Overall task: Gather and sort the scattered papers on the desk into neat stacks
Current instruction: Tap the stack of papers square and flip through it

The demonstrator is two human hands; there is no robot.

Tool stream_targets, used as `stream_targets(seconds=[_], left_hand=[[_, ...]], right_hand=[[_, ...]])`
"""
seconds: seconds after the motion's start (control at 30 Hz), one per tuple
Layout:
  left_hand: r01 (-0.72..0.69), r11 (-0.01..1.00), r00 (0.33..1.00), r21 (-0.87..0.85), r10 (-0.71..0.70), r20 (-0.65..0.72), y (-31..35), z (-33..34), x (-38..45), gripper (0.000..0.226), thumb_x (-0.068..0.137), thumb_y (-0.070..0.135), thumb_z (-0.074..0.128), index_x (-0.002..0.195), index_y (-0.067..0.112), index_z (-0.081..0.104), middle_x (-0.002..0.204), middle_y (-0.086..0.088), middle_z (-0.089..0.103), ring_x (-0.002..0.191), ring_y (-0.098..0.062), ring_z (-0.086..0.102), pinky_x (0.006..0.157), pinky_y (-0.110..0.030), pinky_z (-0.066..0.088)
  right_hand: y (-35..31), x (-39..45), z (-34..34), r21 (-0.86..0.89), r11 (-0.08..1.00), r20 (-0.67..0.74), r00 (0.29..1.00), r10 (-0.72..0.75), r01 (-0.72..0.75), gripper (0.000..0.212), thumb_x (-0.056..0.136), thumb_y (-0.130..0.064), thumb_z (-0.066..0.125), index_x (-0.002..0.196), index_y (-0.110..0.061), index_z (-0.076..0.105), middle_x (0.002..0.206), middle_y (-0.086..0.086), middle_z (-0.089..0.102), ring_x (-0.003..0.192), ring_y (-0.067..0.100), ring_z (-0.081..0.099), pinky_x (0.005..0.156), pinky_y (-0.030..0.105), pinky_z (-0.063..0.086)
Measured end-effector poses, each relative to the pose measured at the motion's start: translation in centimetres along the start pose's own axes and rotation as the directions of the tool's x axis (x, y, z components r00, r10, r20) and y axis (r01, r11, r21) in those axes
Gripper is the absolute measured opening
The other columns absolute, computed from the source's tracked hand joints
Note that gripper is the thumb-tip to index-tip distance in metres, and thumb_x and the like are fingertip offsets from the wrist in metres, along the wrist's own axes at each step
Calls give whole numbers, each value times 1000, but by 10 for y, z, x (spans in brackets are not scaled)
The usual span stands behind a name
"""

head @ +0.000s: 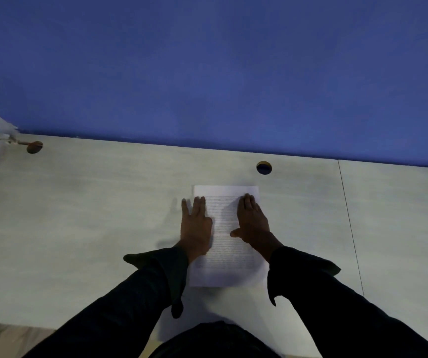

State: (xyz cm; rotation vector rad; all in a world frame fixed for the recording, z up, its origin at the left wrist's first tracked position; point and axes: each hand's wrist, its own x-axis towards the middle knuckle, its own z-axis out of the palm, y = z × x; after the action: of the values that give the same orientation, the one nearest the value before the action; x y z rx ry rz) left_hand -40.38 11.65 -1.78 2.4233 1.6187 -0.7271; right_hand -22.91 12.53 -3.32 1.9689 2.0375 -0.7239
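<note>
The counter (104, 215) looks like pale matt laminate with a faint wood grain, the printed sheet (227, 254) on it is thin matt white paper, and the far wall (207, 73) is matt blue.

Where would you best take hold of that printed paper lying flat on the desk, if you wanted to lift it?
Probably at the near short edge of the paper, coming from the person's side. It lies flat on the desk, so nothing sticks up to pinch; the left hand and right hand press flat on its upper part, leaving the near end bare. Sliding it toward the desk's near edge could free that edge.
</note>
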Motion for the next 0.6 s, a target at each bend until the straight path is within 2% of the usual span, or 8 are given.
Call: stream_targets(seconds=[0.17,0.27,0.43,0.53,0.6], left_hand=[[-32,990,997,-134,42,72,-3,3,10,83,63,37,91,133,8,57,163,-30,0,151,-43,11,125,-49,8],[-29,990,994,-137,43,100,-2,-1,11,90,61,38,93,136,7,53,163,-30,-2,152,-44,10,124,-46,9],[-25,988,994,-153,40,98,-1,-5,5,83,66,30,90,136,5,53,162,-31,-4,151,-46,9,125,-48,13],[-41,987,994,-156,57,99,0,-4,4,78,67,28,90,133,4,55,162,-32,-6,151,-47,8,123,-48,18],[-48,984,993,-172,66,100,1,-2,3,73,71,25,87,133,3,54,161,-34,-9,150,-50,4,123,-50,17]], right_hand=[[6,15,-7,-36,999,36,999,34,-33,149,63,-52,93,157,11,-6,168,30,-3,157,42,0,129,45,15],[12,25,-15,-79,997,69,997,26,-21,162,53,-59,94,156,13,-7,166,32,-5,156,44,-2,129,48,13],[21,28,-26,-192,981,81,997,17,-1,171,46,-71,90,155,12,-13,166,30,-12,157,42,-7,128,54,7],[22,2,-12,-175,982,-31,996,-78,71,155,62,-66,86,159,5,-12,169,22,-13,158,35,-10,129,51,5],[23,-23,11,-76,978,-144,969,-203,194,122,85,-56,74,162,-2,-4,171,17,-6,159,29,-4,129,47,13]])
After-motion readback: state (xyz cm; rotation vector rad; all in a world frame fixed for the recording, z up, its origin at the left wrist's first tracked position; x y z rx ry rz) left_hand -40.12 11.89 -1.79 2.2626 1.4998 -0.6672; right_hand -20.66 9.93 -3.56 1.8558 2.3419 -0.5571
